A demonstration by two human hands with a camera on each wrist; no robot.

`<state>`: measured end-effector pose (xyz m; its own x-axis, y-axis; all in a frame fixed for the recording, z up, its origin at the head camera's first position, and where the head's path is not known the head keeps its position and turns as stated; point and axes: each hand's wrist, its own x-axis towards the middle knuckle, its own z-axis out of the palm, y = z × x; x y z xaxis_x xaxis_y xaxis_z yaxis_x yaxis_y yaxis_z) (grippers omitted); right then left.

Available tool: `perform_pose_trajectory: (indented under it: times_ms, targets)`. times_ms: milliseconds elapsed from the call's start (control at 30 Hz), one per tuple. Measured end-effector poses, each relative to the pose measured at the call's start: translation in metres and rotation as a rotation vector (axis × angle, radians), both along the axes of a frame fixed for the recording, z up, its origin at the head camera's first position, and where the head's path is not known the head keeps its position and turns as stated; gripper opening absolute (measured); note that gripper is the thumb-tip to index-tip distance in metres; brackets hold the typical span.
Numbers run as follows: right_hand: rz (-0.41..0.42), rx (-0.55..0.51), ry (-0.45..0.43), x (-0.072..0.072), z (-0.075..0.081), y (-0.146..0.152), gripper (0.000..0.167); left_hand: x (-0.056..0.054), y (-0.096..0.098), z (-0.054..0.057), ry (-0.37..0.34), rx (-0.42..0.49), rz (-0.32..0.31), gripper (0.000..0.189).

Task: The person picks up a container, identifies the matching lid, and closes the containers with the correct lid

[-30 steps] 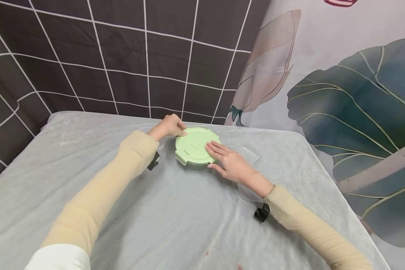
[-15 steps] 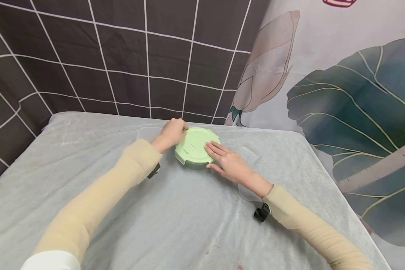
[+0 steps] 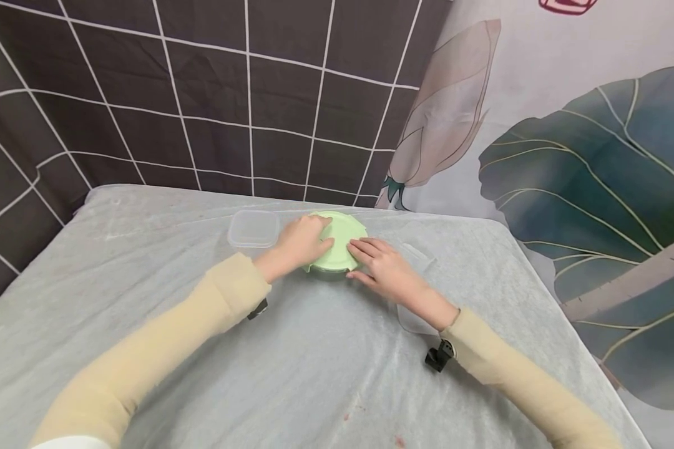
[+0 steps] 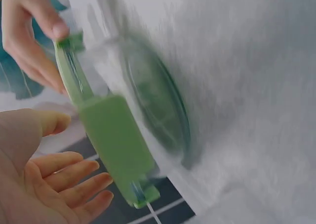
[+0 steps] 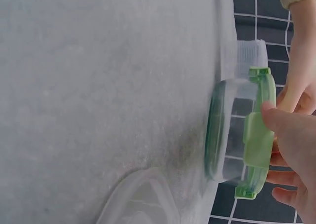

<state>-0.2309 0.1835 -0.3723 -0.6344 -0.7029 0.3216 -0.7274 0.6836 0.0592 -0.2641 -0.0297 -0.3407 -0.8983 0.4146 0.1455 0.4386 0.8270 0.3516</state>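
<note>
A round glass food container (image 5: 231, 135) with a light green snap lid (image 3: 344, 226) stands upright on the cloth-covered table. My right hand (image 3: 390, 272) rests on the lid's right side with fingers extended. Its thumb touches the lid's edge in the right wrist view. Over the left part of the lid is my left hand (image 3: 302, 242), fingers loosely spread and gripping nothing. In the left wrist view that left hand (image 4: 54, 184) is beside the lid, near a side latch flap (image 4: 117, 132) that hangs down along the wall. The container's far side is hidden.
To the left lies a clear rectangular plastic box (image 3: 254, 228). Another clear plastic container (image 3: 418, 319) sits under and beside the right forearm, partly hidden. Behind the grey table cloth (image 3: 309, 374) hangs a dark gridded curtain (image 3: 202, 87).
My left hand has come from the lid's far left edge toward the front and onto its left part, uncovering the clear box. The right hand stays on the lid.
</note>
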Motion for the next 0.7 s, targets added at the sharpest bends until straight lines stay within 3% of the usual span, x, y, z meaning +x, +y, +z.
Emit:
perform_pose_trajectory:
  times_ms: [233,700]
  targets:
    - [0.014,-0.054,0.039,0.009,0.001,0.008,0.054,0.021,0.010,-0.008,0.061,0.133,-0.066,0.049]
    - [-0.020,-0.125,0.068,0.026,0.003,0.029,0.038,0.044,0.032,-0.010,0.044,0.271,-0.109,0.046]
